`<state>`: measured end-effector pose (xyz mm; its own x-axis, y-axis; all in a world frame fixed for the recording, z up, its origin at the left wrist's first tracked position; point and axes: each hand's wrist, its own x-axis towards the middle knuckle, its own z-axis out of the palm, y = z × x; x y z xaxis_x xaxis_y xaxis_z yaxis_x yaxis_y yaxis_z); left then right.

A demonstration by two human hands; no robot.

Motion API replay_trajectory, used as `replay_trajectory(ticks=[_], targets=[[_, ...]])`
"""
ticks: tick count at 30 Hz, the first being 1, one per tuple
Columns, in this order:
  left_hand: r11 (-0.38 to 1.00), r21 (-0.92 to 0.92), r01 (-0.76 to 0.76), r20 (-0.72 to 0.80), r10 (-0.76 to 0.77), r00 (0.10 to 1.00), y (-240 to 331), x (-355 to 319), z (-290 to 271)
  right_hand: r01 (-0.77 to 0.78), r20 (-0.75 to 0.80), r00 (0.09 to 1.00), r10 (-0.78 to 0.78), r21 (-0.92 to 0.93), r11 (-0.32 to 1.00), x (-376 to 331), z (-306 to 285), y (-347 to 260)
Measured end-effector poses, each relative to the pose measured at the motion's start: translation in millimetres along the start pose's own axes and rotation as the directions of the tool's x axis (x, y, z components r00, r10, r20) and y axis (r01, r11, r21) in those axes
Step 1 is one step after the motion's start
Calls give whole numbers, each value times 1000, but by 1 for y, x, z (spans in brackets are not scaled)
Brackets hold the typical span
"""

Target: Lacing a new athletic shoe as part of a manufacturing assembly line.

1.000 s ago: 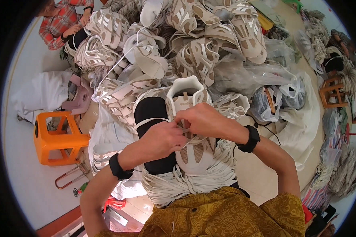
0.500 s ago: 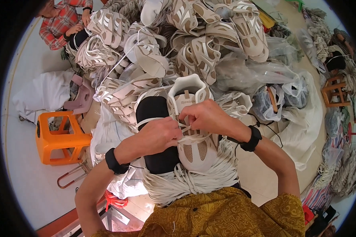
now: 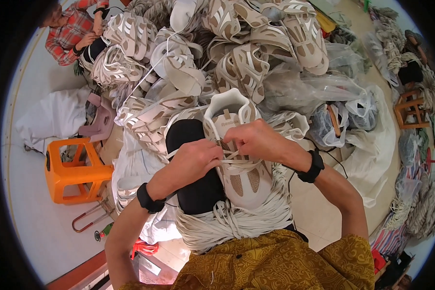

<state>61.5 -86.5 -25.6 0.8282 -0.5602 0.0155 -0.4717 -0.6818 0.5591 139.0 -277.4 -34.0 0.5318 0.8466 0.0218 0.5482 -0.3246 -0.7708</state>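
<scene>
A beige and white sneaker upper (image 3: 249,191) with brown mesh panels lies toe toward me in front of my body. Both my hands are at its lacing. My left hand (image 3: 200,157) is closed, its fingertips pinching a flat off-white shoelace (image 3: 233,155) at the left eyelet edge. My right hand (image 3: 253,141) is also closed, thumb and forefinger pinched on the lace near the right upper eyelets. The lace crosses the tongue between them. Left of the upper rests a black rounded pad (image 3: 198,195). A thick bundle of off-white laces (image 3: 232,224) lies closest to me.
A large heap of similar sneaker uppers (image 3: 241,65) fills the space beyond my hands. An orange stool (image 3: 67,166) stands left, beside a mauve plastic chair (image 3: 99,121). Clear plastic bags (image 3: 328,125) lie right. Another person in a plaid shirt (image 3: 75,34) works far left.
The toe of the upper has swung slightly right. My right hand has shifted a little to the right, and my left hand has moved slightly up, both still at the lacing.
</scene>
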Motion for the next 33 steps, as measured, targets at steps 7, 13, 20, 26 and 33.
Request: replay_trajectory(ticks=[7,13,20,26,33], targets=[[997,33,71,-116,-67,991,5,4,17,-128,-106,983,151,202,971,-23,-33,29],[991,13,132,-176,-128,976,12,-3,13,-237,-36,963,268,364,901,-22,-34,45],[985,140,98,-292,-53,955,22,-5,15,-13,118,992,53,-312,950,-41,-42,4],[957,263,120,-283,-42,958,17,-8,14,-246,451,889,79,323,914,-35,-45,-5],[953,169,251,-263,-201,944,11,-8,22,-326,199,916,347,875,358,-11,-35,101]])
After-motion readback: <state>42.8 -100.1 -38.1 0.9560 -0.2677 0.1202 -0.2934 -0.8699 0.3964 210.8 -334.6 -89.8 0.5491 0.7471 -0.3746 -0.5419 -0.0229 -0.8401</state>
